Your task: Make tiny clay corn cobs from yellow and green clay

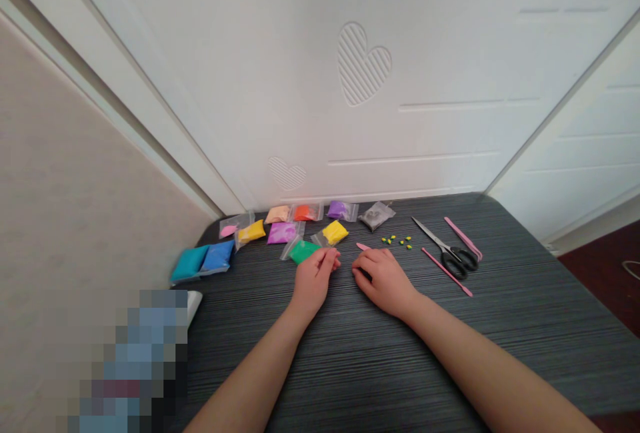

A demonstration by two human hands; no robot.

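Head cam, fwd & down, abv desk

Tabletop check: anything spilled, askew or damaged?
Nothing plainly stands out. The small yellow-green pieces lie loose beyond the right hand, but grouped together, so they hardly look spilled. I see no damage to the scissors.

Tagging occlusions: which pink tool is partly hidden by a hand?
The pink tool behind the right hand, only one end showing; the other two lie farther right, near the scissors.
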